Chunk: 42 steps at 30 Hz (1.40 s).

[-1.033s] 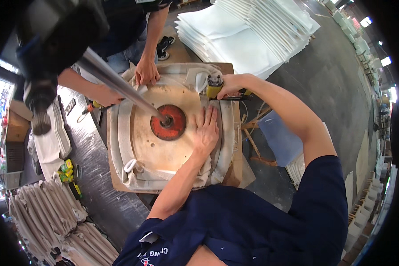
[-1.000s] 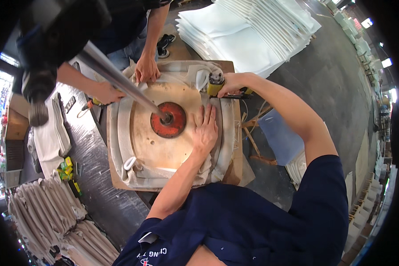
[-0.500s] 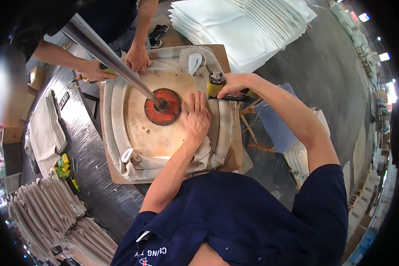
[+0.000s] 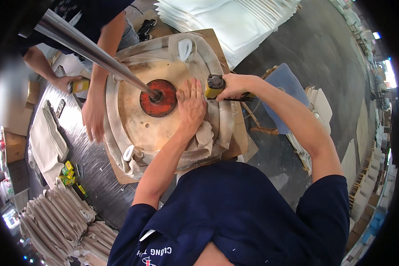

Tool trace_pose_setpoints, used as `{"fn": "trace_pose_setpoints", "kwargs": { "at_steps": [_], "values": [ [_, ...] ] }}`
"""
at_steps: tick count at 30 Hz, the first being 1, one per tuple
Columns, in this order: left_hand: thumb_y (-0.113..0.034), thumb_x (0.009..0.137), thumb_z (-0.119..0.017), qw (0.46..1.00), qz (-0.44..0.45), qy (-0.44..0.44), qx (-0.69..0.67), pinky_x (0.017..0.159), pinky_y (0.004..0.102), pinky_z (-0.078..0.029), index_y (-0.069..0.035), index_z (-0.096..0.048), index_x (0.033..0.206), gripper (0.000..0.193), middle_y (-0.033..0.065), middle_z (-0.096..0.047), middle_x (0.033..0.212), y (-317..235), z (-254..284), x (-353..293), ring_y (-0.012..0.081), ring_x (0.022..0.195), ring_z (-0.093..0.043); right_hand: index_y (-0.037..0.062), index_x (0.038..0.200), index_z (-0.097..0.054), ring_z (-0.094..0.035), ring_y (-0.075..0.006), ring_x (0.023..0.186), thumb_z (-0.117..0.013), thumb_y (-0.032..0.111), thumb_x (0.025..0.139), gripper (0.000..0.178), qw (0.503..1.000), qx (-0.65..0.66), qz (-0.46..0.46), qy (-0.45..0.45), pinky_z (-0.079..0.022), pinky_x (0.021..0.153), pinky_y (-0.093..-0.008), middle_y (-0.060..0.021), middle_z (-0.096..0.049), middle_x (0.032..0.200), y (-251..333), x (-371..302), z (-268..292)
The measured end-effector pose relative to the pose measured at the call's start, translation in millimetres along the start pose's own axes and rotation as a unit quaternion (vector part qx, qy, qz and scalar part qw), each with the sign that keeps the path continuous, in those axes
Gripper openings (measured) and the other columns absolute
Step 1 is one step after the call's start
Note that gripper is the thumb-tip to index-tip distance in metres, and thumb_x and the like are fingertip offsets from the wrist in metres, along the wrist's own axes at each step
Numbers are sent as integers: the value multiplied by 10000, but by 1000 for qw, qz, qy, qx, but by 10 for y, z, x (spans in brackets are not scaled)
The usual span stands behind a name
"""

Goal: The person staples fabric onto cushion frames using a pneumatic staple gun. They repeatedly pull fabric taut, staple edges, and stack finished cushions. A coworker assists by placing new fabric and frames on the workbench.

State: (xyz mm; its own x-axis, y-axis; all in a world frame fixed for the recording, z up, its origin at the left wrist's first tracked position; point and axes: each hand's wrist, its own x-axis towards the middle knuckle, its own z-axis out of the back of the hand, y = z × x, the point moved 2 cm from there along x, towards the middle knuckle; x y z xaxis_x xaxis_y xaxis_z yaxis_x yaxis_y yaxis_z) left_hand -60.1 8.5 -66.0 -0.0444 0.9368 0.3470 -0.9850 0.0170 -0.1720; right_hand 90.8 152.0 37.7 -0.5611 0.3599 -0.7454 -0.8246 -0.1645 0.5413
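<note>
The right hand [image 4: 235,86] has its fingers closed around the handle of a yellow and black staple gun [image 4: 213,86], and the nose of the tool sits over the right border of the padded piece. The left hand [image 4: 192,108] lies flat, with fingers straight and close together, pinching nothing; it presses at the inner edge of the fabric cover [image 4: 112,106], just beside the wooden panel [image 4: 162,139]. The gun is probably hard and rather heavy, so the handle seems the right place to take it. The fabric looks soft and likely wrinkles easily; it is better held with a flat palm near its edge. The panel appears stiff, and a red disc [image 4: 167,106] at the foot of a metal rod [image 4: 95,51] rests on its middle. Below the padded piece there is a brown board [image 4: 241,139]. At the left, a co-worker's hand [image 4: 64,83] holds another yellow tool [image 4: 80,85]; the other hand [image 4: 93,117] is blurred, near the cover. Farther away stands a stack of white sheets [image 4: 226,26].
</note>
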Motion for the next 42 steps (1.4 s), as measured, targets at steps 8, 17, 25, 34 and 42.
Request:
{"fn": "trace_pose_setpoints", "kwargs": {
  "at_steps": [8,17,25,34,42],
  "values": [
    [-253,949,-611,1000,-24,7,3,1160,582,-350,7,-516,1555,666,176,-486,1649,46,21,-4,385,1519,-416,-9,1020,-716,-634,-191,570,-879,392,816,478,998,-48,-22,-16,-527,521,-350,-84,-683,712,-113,-217,-382],
    [-174,972,-612,990,-104,71,-61,1216,542,-361,-11,-515,1541,600,196,-525,1592,226,327,-300,404,1490,-440,-80,961,-770,-766,-362,848,-864,484,741,613,987,-148,26,-56,-615,779,-440,-248,-773,879,-60,-404,-753],
    [-342,999,-671,966,121,178,-144,1175,542,-333,-79,-633,1433,509,181,-615,1391,263,930,-1832,420,1362,-501,-51,953,-805,-771,-431,946,-791,392,740,492,972,-148,36,-177,-633,866,-491,-289,-775,965,17,-654,-1018],
    [-288,856,-697,919,72,182,-343,1151,544,-356,18,-513,1457,699,244,-580,1376,-94,975,-1600,426,1276,-537,33,995,-775,-759,-427,901,-797,241,762,313,920,58,51,-385,-611,803,-492,-229,-774,916,-348,-1046,-1766],
    [-494,901,-792,886,117,409,-185,802,462,-567,11,-740,1021,521,195,-743,897,-402,1138,-900,367,797,-697,61,1072,-705,-720,-467,852,-792,137,765,328,837,315,-13,-447,-557,750,-523,-221,-737,824,-610,-1501,-2951]
  ]
}}
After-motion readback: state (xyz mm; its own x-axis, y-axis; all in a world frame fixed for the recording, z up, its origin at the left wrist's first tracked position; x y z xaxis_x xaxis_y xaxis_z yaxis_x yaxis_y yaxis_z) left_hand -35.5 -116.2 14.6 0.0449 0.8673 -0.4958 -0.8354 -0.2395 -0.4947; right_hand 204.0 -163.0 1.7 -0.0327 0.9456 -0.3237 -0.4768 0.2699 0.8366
